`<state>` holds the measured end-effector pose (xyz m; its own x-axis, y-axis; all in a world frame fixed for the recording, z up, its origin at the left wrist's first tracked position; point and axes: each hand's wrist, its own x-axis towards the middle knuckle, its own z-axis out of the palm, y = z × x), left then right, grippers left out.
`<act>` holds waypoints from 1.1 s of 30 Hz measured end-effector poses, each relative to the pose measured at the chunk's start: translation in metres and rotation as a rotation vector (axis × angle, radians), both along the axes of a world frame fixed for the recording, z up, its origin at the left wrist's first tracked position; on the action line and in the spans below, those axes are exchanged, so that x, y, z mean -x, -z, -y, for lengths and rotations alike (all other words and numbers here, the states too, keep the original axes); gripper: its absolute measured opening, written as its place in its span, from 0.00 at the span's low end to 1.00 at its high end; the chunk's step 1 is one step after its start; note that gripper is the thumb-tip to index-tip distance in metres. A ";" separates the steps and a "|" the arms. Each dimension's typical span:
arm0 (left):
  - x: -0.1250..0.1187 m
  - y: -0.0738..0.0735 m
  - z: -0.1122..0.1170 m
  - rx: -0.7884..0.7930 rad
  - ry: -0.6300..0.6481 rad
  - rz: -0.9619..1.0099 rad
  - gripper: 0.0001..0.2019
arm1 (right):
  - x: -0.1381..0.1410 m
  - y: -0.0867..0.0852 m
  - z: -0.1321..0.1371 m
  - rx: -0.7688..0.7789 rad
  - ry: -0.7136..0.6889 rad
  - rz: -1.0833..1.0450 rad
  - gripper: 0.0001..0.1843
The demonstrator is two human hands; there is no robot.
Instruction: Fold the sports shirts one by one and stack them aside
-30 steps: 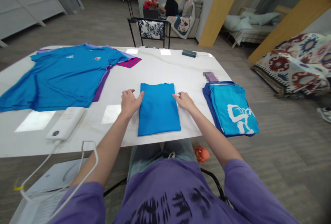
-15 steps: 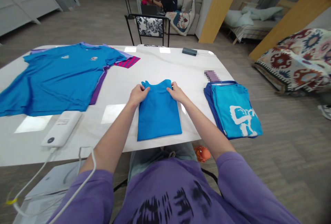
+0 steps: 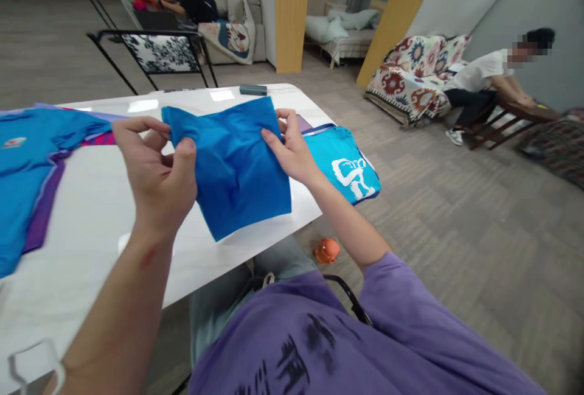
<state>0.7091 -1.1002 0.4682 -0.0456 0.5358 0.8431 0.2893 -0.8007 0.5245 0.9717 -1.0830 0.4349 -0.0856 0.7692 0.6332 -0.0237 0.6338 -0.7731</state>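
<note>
A folded blue T-shirt (image 3: 241,170) hangs in the air above the table, pinched at its two upper corners. My left hand (image 3: 159,164) is closed on its left corner, thumb in front. At the opposite corner, my right hand (image 3: 289,145) grips the cloth the same way. Creases run across the middle of the shirt. To the right of my right hand lies a stack of folded shirts (image 3: 323,148), the top one light blue with white lettering. Spread flat on the left side is another blue T-shirt (image 3: 27,157), with purple and pink cloth showing from under it.
The white table (image 3: 91,200) has a dark grey case (image 3: 253,89) near its far edge. A black-framed chair (image 3: 162,54) stands beyond it. An orange object (image 3: 327,251) is on the floor to the right. Two people sit farther off, one by a patterned sofa (image 3: 406,81).
Both hands have raised the folded T-shirt off the table and moved it toward the stack. My view has turned right, bringing a second seated person into sight.
</note>
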 end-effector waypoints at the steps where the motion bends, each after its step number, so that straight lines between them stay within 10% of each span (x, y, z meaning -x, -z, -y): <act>1: -0.020 -0.005 0.003 -0.019 0.062 0.009 0.30 | -0.022 -0.008 0.013 -0.029 0.035 0.009 0.32; 7: -0.149 -0.012 -0.012 -0.099 0.316 0.096 0.28 | -0.169 -0.039 0.043 -0.154 0.354 0.156 0.30; 13: -0.248 0.049 -0.102 0.133 0.257 0.049 0.20 | -0.276 -0.001 -0.035 -0.020 0.609 0.459 0.29; 16: -0.268 0.091 -0.131 0.396 0.084 -0.150 0.23 | -0.289 0.045 -0.073 0.252 0.740 0.711 0.37; 20: -0.268 0.126 -0.103 0.350 -0.097 -0.570 0.34 | -0.277 0.099 -0.080 0.394 0.802 0.930 0.41; 26: -0.273 0.167 -0.020 0.138 0.157 -0.981 0.39 | -0.258 0.138 -0.062 0.298 0.640 0.951 0.41; 33: -0.279 0.192 -0.012 0.241 0.229 -1.138 0.46 | -0.254 0.162 -0.074 0.300 0.574 0.932 0.41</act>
